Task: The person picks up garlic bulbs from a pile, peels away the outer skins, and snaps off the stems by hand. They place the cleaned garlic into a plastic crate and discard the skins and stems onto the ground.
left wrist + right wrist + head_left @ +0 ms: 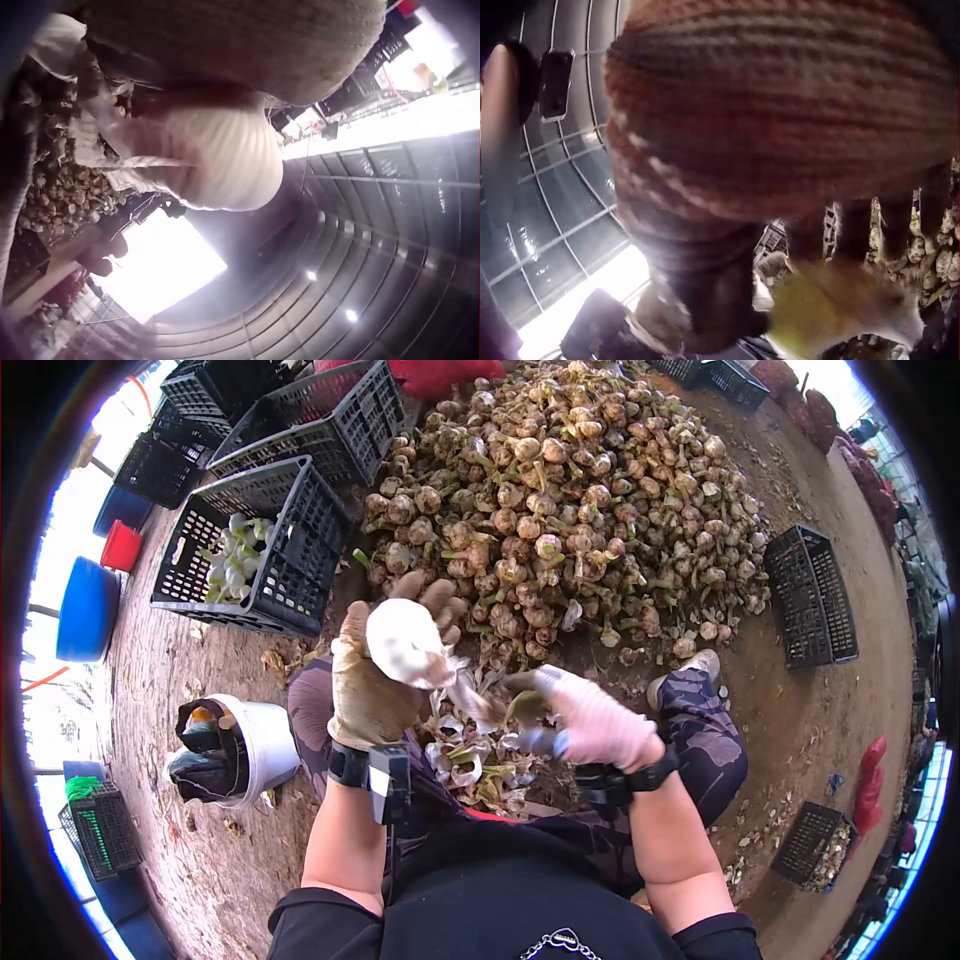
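A white garlic bulb (pixel 403 643) lies in my gloved left hand (pixel 372 685), thumb on one side and fingers on the other. Loose strips of skin (pixel 468 695) trail from the bulb's lower end toward the right. In the left wrist view the bulb (pixel 232 157) shows smooth ribbed sides beneath the glove. To its right, my right hand (pixel 598 722) wears a pinkish knit glove with curled, blurred fingers. At those fingers is a yellow-green piece of garlic skin (pixel 817 311), pinched beside the thumb in the right wrist view. Shed skins (pixel 480 760) lie below, between the legs.
A large heap of unpeeled garlic (pixel 560 510) spreads in front. At left stands a black crate (pixel 300 560) with white garlic (pixel 238 560) inside. A white bucket (pixel 268 745) sits by the left leg, and another black crate (pixel 812 595) stands at right.
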Tool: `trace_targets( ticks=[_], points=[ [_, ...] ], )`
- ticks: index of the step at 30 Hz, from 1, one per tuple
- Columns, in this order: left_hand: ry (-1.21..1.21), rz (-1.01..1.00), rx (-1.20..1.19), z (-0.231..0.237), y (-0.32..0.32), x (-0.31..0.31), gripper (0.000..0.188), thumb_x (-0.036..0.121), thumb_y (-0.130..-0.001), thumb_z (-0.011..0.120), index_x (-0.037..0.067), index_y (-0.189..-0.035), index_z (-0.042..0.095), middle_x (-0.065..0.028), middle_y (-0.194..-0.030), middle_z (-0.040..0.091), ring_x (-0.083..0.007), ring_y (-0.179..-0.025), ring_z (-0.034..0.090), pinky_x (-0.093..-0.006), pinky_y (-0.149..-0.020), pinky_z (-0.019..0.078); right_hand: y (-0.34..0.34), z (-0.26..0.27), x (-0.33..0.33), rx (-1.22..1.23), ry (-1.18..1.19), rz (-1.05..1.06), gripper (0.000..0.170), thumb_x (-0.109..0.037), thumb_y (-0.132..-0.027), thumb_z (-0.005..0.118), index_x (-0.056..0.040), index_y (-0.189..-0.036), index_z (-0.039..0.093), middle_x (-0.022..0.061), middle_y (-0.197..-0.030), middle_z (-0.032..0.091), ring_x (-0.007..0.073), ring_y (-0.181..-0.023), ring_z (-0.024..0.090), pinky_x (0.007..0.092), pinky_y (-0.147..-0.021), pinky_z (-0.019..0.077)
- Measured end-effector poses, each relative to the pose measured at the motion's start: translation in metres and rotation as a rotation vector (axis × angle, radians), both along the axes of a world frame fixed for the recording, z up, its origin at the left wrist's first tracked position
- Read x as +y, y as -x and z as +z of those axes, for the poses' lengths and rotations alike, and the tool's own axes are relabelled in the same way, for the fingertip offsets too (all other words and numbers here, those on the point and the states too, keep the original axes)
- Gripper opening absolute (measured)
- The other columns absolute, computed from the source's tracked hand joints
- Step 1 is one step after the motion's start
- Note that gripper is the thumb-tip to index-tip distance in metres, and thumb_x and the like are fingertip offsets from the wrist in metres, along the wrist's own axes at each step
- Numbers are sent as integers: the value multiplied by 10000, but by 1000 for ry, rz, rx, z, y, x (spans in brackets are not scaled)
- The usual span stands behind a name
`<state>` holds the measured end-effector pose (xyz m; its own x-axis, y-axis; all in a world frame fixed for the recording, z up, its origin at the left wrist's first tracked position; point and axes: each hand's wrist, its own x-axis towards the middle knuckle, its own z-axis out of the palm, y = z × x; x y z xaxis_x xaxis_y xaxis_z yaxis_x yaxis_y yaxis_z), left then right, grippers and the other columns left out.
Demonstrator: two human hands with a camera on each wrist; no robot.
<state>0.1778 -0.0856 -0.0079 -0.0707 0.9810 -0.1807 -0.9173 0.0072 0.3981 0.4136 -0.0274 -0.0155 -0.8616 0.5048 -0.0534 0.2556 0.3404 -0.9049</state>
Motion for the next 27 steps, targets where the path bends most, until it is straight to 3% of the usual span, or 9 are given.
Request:
trace_targets(
  ticks=[1, 4, 8, 15, 19, 21, 23, 25, 27],
  points=[
    [-17, -86, -31, 6, -4, -3, 653, 521, -908, 430, 24, -1330, 403, -204, -1316, 468, -318, -1208, 462, -439, -985, 412, 9, -4, -7, -101, -309, -6, 862, -595, -659, 714, 17, -1218, 476, 165, -1132, 557, 267, -1091, 533, 347, -918, 417],
    [31, -158, 94, 13, -22, -4, 669, 547, -925, 371, 1, -1307, 433, -212, -1292, 490, -289, -1160, 509, -388, -960, 435, 24, 3, -8, 238, 142, -141, 956, -492, -694, 747, 2, -1378, 297, 204, -1312, 439, 293, -1234, 421, 365, -1045, 312],
    [124, -193, 383, 16, -33, 0, 694, 566, -914, 380, -7, -1303, 435, -211, -1279, 504, -287, -1166, 508, -371, -941, 448, 39, -3, -19, 270, 796, -108, 344, -220, -871, 640, 30, -1102, 585, 28, -971, 646, 91, -889, 586, 247, -844, 462],
    [116, -36, 241, -13, -21, 11, 537, 452, -950, 405, 30, -1278, 453, -174, -1219, 542, -313, -1051, 571, -441, -907, 483, 34, 9, -4, 1048, 1024, -371, 279, -291, -878, 621, -40, -988, 567, 69, -923, 596, 131, -831, 595, 275, -783, 501],
    [235, -2, 167, -9, 10, 17, 623, 554, -867, 484, 16, -1181, 501, -171, -1095, 594, -302, -943, 615, -441, -804, 538, 28, -9, -6, 466, 830, -268, 158, -164, -873, 607, -43, -957, 553, 65, -894, 621, 147, -810, 609, 293, -669, 503],
    [171, 399, 35, 13, 39, 34, 629, 495, -836, 541, -9, -1199, 441, -255, -1090, 572, -338, -932, 623, -422, -791, 563, 39, -12, -18, -215, -25, -34, 194, -183, -826, 610, -17, -921, 576, 147, -805, 639, 285, -746, 637, 372, -630, 500],
    [43, 705, 106, 22, 86, 51, 590, 425, -846, 560, -21, -1202, 411, -310, -1125, 534, -357, -1027, 599, -391, -798, 573, 36, -10, -34, -426, -194, 158, 216, -196, -777, 633, -20, -897, 593, 164, -826, 640, 357, -777, 626, 418, -643, 504],
    [111, 722, 297, 28, 70, 73, 444, 368, -895, 510, -3, -1136, 473, -239, -1116, 569, -287, -979, 622, -376, -805, 563, 31, -5, -34, -506, -278, 229, 269, -185, -707, 667, -24, -911, 601, 152, -825, 635, 344, -796, 628, 432, -664, 503],
    [57, 264, 941, -25, 57, 107, 380, 325, -895, 545, 44, -1151, 538, -112, -1070, 633, -195, -910, 632, -273, -745, 520, 27, 7, -28, -458, -385, 139, 275, -168, -649, 676, -54, -893, 621, 126, -883, 602, 296, -869, 589, 390, -736, 474]
  ],
)
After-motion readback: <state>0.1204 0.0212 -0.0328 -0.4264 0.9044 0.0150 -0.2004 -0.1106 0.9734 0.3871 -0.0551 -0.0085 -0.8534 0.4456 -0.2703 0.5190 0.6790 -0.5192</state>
